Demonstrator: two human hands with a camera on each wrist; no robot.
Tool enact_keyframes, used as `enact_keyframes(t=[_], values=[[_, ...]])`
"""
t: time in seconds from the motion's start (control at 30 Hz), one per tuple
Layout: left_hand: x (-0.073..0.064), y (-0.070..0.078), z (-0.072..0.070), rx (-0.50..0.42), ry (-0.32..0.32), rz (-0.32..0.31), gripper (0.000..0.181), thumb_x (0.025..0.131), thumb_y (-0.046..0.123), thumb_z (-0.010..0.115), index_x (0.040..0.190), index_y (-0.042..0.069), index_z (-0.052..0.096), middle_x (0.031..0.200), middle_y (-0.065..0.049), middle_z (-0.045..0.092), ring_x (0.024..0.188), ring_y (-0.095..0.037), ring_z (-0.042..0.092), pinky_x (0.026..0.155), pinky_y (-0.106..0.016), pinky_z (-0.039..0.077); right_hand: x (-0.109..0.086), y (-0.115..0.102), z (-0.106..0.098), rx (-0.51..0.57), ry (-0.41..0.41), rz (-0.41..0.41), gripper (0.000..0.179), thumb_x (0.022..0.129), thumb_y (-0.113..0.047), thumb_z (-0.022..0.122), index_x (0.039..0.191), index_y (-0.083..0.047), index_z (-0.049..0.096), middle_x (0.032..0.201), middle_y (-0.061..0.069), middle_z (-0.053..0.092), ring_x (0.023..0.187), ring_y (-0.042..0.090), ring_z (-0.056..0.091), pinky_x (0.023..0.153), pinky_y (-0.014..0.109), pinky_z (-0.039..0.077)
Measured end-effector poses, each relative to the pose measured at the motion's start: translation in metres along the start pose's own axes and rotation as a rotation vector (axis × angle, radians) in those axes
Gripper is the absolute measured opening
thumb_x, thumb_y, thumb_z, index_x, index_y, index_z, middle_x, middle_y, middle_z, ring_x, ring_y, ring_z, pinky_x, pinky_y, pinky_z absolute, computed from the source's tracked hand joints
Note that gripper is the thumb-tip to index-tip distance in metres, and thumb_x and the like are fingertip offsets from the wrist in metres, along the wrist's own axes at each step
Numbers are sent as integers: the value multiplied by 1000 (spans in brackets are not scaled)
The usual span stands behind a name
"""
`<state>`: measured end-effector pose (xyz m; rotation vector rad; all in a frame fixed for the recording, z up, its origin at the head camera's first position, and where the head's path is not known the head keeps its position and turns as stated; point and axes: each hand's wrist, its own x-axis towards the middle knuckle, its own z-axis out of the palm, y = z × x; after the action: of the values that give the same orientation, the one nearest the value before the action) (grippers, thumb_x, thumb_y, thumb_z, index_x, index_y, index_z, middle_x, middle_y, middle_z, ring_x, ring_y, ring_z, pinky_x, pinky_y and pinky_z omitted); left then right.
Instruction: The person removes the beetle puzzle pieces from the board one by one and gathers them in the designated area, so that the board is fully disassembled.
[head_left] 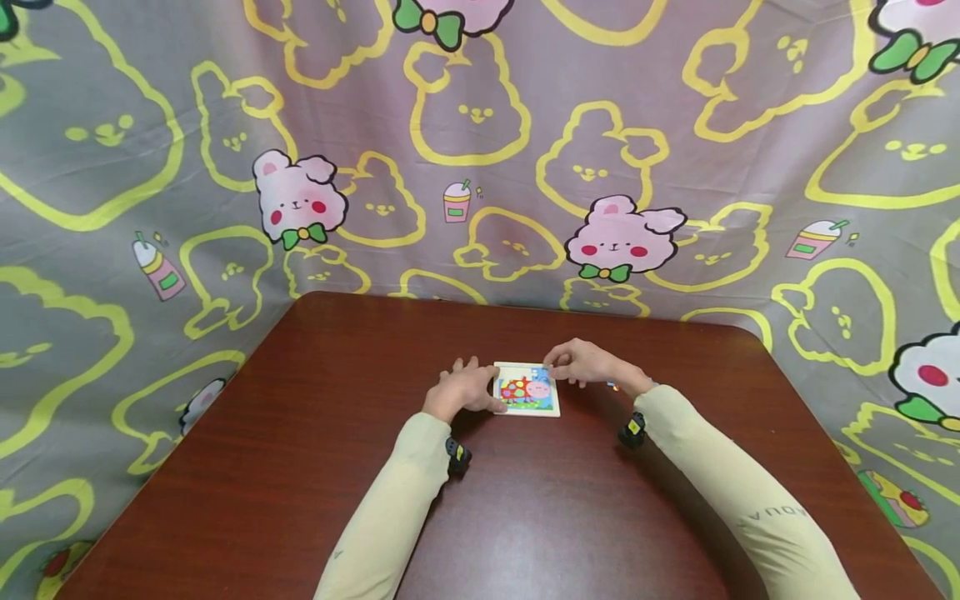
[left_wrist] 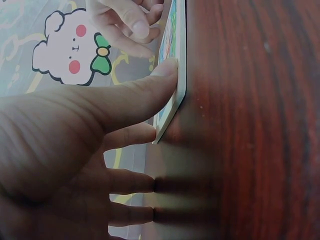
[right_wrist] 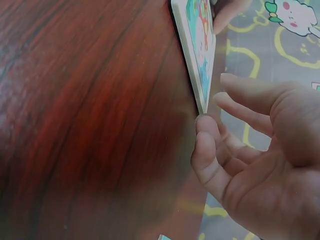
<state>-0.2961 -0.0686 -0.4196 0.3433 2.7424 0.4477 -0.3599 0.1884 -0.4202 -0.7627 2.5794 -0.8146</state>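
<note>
Cream cloth comes first on my feed, a sleeve (head_left: 393, 508) leading to the left hand (head_left: 465, 389), its fingers spread, thumb and index braced on the board (head_left: 527, 392). That board lies flat between both hands' fingers. The right hand (head_left: 587, 364) has its fingers loosely bent at the far right corner, holding nothing I can make out. I judge the step as steadying the left side while the right fingertips work that corner; next calls for a light touch there. Bits (head_left: 613, 386) lie by the right wrist. Under the fingers, brown table (head_left: 517, 508); beyond them, bunny-print curtain (head_left: 517, 150).
</note>
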Motion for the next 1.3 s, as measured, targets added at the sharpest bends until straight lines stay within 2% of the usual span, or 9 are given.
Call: enact_keyframes(t=[0.27,0.43,0.53,0.67,0.83,1.13,1.3], values=[[1,2,0,5,-4,-8,77,88,48,69,153,25,36,164,-17,16,151,-43,10,118,-62,19,3,0,1,-56,-62,45,35,92,-22,69,126,-11,67,81,4,62,59,17,53,50,29,49],[1,2,0,2,-6,-7,76,89,48,69,153,25,36,164,-17,16,151,-43,10,118,-62,18,6,-5,0,-95,-91,55,38,91,-21,71,127,-9,66,76,1,60,53,13,49,48,25,44],[1,1,0,9,-12,-8,75,89,48,68,153,24,36,164,-18,17,151,-44,10,118,-63,19,8,-7,1,-104,-93,40,39,90,-21,72,126,-6,67,73,1,61,52,12,51,47,24,45],[1,2,0,20,-18,-13,75,88,48,69,152,23,37,163,-18,19,150,-45,12,117,-63,20,10,-9,4,-118,-87,23,39,89,-21,74,123,-6,67,82,2,66,58,12,55,49,25,49],[3,2,0,6,-12,-17,76,88,47,70,152,24,37,163,-18,17,150,-45,11,118,-62,19,11,-10,6,-119,-76,68,37,88,-20,75,122,-10,64,96,7,64,59,14,53,52,25,47],[4,2,-1,1,-13,-10,76,87,48,70,152,23,38,163,-18,18,150,-45,11,117,-63,19,15,-14,8,-110,-86,90,34,90,-18,72,118,-6,57,96,9,60,63,16,55,57,25,48],[3,1,0,-6,-15,-7,76,88,48,70,152,23,38,163,-18,18,150,-45,11,117,-63,18,17,-15,8,-178,-53,66,33,88,-19,75,113,-8,57,99,8,58,79,17,54,65,26,46]])
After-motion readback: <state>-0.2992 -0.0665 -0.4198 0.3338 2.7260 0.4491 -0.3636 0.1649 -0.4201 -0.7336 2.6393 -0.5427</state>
